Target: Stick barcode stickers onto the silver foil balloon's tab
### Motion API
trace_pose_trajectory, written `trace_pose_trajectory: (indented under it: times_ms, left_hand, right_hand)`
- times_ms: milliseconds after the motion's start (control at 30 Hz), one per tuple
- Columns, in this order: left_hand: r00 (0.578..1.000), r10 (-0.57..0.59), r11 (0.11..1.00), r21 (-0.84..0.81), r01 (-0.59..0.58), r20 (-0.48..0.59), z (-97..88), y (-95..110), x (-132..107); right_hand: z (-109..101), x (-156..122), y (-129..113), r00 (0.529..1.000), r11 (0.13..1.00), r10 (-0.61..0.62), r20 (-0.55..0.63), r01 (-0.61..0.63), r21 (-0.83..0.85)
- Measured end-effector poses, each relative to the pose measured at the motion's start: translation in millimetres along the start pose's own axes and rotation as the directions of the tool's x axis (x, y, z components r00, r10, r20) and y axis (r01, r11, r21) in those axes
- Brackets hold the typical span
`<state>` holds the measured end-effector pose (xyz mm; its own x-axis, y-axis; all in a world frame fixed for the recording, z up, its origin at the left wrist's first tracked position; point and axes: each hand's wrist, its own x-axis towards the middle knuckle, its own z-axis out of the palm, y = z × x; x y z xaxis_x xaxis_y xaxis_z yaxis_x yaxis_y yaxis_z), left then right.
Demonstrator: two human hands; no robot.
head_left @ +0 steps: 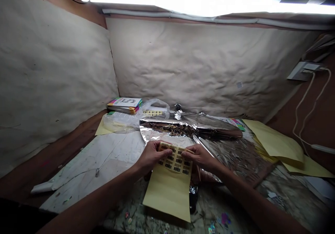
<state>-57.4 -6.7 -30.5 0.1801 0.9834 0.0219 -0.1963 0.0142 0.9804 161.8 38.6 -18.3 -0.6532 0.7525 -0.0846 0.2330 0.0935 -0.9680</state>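
Note:
A yellow sticker sheet [169,188] is held up over the front of the table, tilted toward me. Printed barcode stickers [176,159] fill its upper part, while its lower part is plain. My left hand [154,155] pinches the top left edge, thumb on the printed face. At the top right edge, my right hand [200,155] grips the same sheet, its thumb also on the stickers. The fingers behind the sheet are mostly hidden. Just beyond both hands lies crumpled silver foil film [217,127].
Colourful printed cards [127,103] are stacked at the back left beside a clear plastic bag [123,120]. Large yellow sheets [277,141] lie at the right. White cables [300,111] hang from a wall socket [303,70]. Shiny round bits [225,219] are scattered near the front edge.

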Motion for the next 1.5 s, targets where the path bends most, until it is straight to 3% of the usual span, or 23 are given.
trace_pose_trajectory:
  times_ms: [167,333,467,667,800,1067,1233,1367,1433,1500]
  left_hand:
    - [0.996,0.018,1.000,0.023,-0.016,-0.089,1.4,2,-3]
    - [0.996,-0.021,1.000,-0.016,0.022,0.085,2.4,5,-6]
    - [0.999,0.011,0.998,0.057,-0.013,0.037,3.1,2,-5]
    - [0.997,0.074,0.970,0.228,-0.080,0.037,7.0,6,-9]
    - [0.993,0.113,0.946,0.304,-0.117,0.030,10.5,11,-12]
    - [0.993,0.117,0.940,0.325,-0.105,-0.019,9.0,8,-12]
    - [0.996,0.079,0.966,0.247,-0.068,-0.033,9.4,8,-12]
    - [1.000,-0.018,0.991,0.133,0.020,-0.022,8.6,5,-9]
    - [0.997,-0.072,0.995,0.062,0.074,-0.028,4.1,3,-6]
    - [0.988,-0.155,0.988,0.010,0.155,0.002,-3.1,3,-5]
  right_hand:
    - [7,-1,-5,0.981,0.998,-0.053,-0.189,0.047,-0.035]
    - [6,-3,-4,0.982,0.985,-0.102,-0.157,0.078,-0.154]
    - [14,-7,-8,0.968,0.960,-0.164,-0.189,0.113,-0.258]
    - [25,-12,-12,0.817,0.761,-0.518,-0.254,0.305,-0.572]
    - [29,-13,-4,0.744,0.646,-0.615,-0.262,0.285,-0.708]
    - [35,-15,-7,0.654,0.484,-0.728,-0.207,0.275,-0.831]
    - [35,-14,-6,0.645,0.466,-0.736,-0.203,0.266,-0.844]
    - [36,-15,-8,0.610,0.465,-0.766,-0.206,0.304,-0.831]
    - [32,-20,-17,0.622,0.522,-0.750,-0.224,0.350,-0.778]
    - [22,-26,-29,0.689,0.656,-0.671,-0.273,0.380,-0.652]
